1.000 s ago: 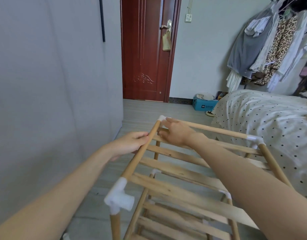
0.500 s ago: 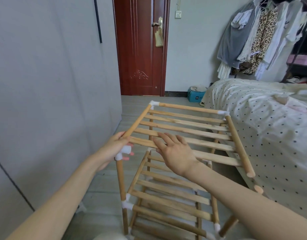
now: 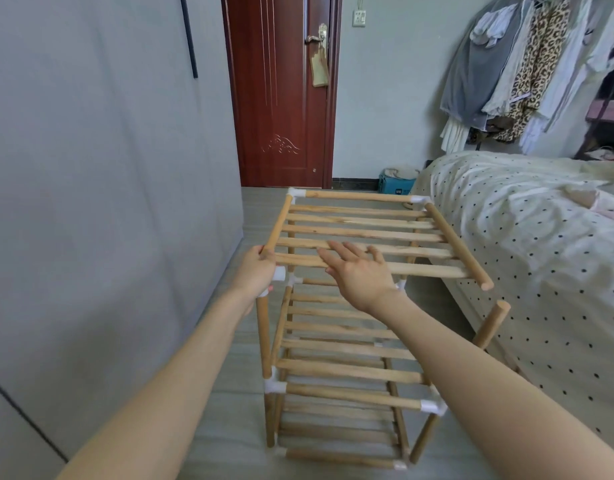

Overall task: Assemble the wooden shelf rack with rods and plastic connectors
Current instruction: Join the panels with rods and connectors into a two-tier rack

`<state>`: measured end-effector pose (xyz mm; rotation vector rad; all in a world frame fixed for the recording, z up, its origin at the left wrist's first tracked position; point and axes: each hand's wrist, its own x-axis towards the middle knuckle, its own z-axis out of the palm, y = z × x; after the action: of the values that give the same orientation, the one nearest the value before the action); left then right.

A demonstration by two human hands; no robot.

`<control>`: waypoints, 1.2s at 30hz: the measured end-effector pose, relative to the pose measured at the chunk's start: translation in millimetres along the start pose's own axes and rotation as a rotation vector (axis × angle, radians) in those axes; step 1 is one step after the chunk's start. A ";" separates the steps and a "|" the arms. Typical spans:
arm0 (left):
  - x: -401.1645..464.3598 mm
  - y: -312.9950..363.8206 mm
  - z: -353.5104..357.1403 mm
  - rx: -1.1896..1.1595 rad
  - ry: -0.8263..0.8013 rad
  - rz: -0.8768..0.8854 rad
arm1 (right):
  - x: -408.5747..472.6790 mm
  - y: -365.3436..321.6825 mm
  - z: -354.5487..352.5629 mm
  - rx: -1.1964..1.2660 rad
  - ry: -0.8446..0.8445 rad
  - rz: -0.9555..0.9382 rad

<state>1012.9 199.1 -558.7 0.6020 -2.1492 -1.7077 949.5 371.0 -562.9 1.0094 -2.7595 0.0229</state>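
Observation:
A wooden shelf rack [image 3: 347, 372] of slats, rods and white plastic connectors stands on the floor before me. Its top slatted tier [image 3: 364, 233] sits level. My left hand [image 3: 258, 271] grips the near-left corner, around the white connector [image 3: 279, 273] and the side rod. My right hand [image 3: 359, 273] lies flat with spread fingers on the nearest slats of the top tier. At the near right, the top tier's side rod ends bare [image 3: 485, 285], and an upright rod [image 3: 492, 323] below it also ends bare, apart from it.
A grey wardrobe wall [image 3: 101, 202] runs along the left. A bed with a dotted cover [image 3: 527, 244] stands close on the right. A red-brown door [image 3: 281, 91], a blue box [image 3: 395, 185] and hanging clothes [image 3: 527, 64] are at the back.
My view has pulled back and up from the rack. My left hand slid along the side rod to the near-left connector. My right hand left the far corner and now lies on the near slats.

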 end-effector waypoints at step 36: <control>-147.6 -480.6 -135.0 1.078 -0.170 -0.587 | -110.3 -204.0 392.4 0.273 -1.061 -0.168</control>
<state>1265.2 70.3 -995.4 1.4988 -3.1478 -0.6109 1090.1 252.0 -979.9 1.7024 -3.6415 -0.2348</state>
